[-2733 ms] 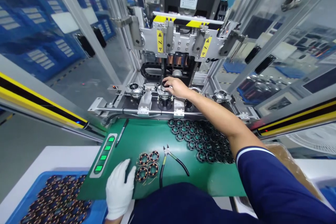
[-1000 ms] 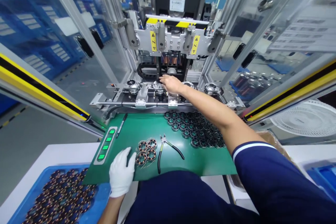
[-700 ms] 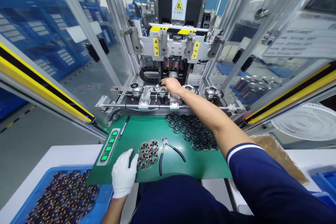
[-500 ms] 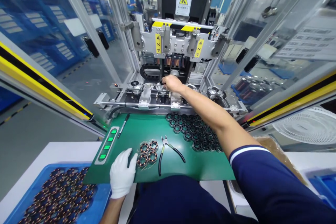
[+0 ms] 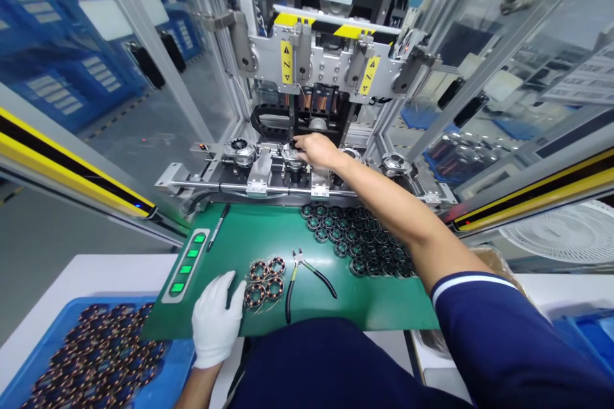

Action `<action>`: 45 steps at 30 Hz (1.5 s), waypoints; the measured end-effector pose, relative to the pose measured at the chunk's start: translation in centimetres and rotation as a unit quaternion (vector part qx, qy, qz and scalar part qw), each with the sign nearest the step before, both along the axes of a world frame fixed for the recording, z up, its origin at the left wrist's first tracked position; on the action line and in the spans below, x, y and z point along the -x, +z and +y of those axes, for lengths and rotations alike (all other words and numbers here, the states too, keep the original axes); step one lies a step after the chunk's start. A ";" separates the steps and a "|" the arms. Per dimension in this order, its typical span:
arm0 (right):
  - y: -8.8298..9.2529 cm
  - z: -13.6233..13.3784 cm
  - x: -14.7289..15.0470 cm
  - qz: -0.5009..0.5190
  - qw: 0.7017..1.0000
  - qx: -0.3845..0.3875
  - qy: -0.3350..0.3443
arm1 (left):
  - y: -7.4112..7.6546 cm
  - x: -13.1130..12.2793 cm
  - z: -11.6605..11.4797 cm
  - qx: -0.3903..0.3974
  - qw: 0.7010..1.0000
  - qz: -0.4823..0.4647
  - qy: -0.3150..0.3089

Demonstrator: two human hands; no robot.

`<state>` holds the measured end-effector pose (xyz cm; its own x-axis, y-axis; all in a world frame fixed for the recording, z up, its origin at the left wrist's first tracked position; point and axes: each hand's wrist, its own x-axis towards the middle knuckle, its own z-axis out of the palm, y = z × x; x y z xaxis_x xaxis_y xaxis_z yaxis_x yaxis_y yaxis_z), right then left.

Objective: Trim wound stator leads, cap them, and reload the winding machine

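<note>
My bare right hand [image 5: 317, 150] reaches to the second metal fixture [image 5: 293, 163] of a winding machine. Its fingers are closed at the fixture's top on a dark stator core [image 5: 291, 143], mostly hidden by the hand. On the green mat [image 5: 268, 230], my white-gloved left hand [image 5: 218, 316] rests with thumb and fingers apart, holding nothing. Just right of its fingertips lie several copper-wound stators [image 5: 258, 270] with loose wire ends. Beside them lie side cutters [image 5: 298, 259], jaws pointing away from me. Several black stator cores [image 5: 357, 233] sit in rows under my right forearm.
A blue tray [image 5: 180, 358] of wound stators stands at left. A strip with green lit buttons [image 5: 187, 265] and a pen [image 5: 218, 227] lie on the mat's left side. Yellow-black posts [image 5: 71, 166] flank the opening. A white fan [image 5: 566, 230] is at right.
The view has tilted down and shifted slightly. My right hand stays at the second fixture, its fingers slightly changed in pose. My left hand still rests beside the wound stators.
</note>
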<state>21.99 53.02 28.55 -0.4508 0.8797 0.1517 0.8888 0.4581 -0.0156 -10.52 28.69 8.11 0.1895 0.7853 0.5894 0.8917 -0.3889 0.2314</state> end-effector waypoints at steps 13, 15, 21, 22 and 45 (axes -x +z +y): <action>0.2 -1.5 1.2 -0.022 1.000 0.001 0.018 | 0.1 0.0 0.0 -0.009 1.000 0.004 -0.001; 1.0 -2.2 1.0 -0.008 1.000 -0.009 0.002 | 0.1 0.0 0.0 -0.002 1.000 -0.002 0.003; -1.8 -12.4 -0.8 0.137 0.988 -0.071 -0.016 | 0.2 -0.3 0.0 0.026 0.999 -0.024 0.013; -3.3 -14.7 -1.0 0.148 0.988 -0.037 -0.013 | 0.2 -0.3 0.0 0.029 0.999 -0.026 0.015; 1.2 -11.8 -7.5 0.313 0.949 0.006 0.029 | 0.3 0.6 0.3 0.014 0.999 0.028 -0.029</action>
